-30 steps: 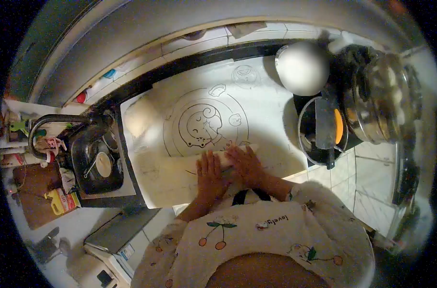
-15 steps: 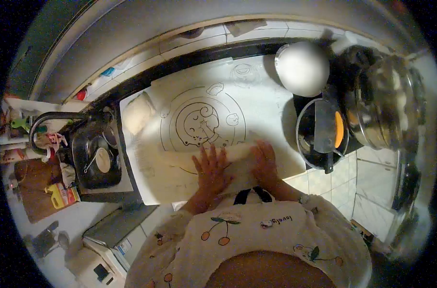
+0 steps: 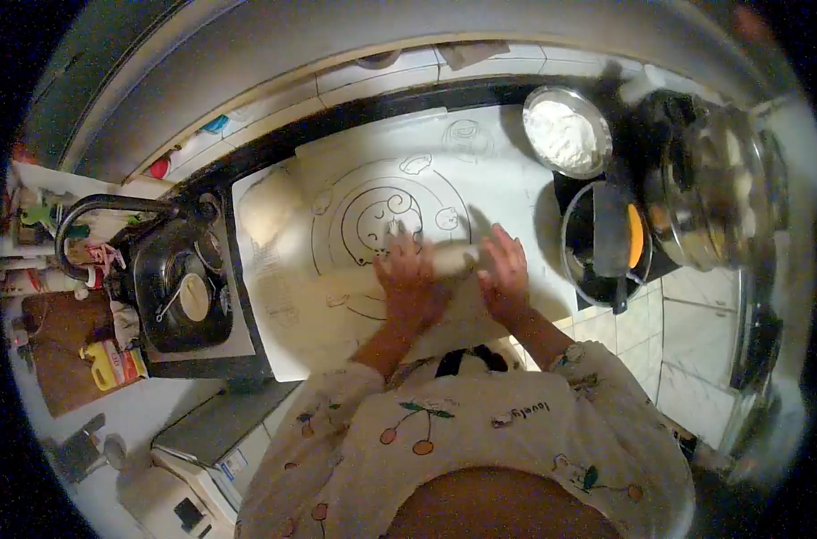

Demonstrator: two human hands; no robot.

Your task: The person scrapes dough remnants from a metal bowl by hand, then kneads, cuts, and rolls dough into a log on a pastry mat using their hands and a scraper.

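A pale dough roll (image 3: 453, 260) lies crosswise on a white mat (image 3: 525, 234) with a line-drawn cartoon figure. My left hand (image 3: 410, 283) rests palm down across the roll, its fingers spread and slightly blurred. At the roll's right end is my right hand (image 3: 504, 278), fingers stretched out; whether it touches the roll is hard to tell. Left of the drawing sits a pale lump of dough (image 3: 270, 211). The roll's left part blends into the mat.
A metal bowl of white powder (image 3: 565, 133) stands at the back right. In front of it, a dark flat tool with an orange part lies across a pan (image 3: 577, 260). Large glassy pots (image 3: 718, 198) stand at the right, a black sink (image 3: 179, 332) at the left.
My hands, side by side on the roll a second ago, are now farther apart. Since half a second ago both have moved forward with the roll. Powder in the bowl is now visible without glare.
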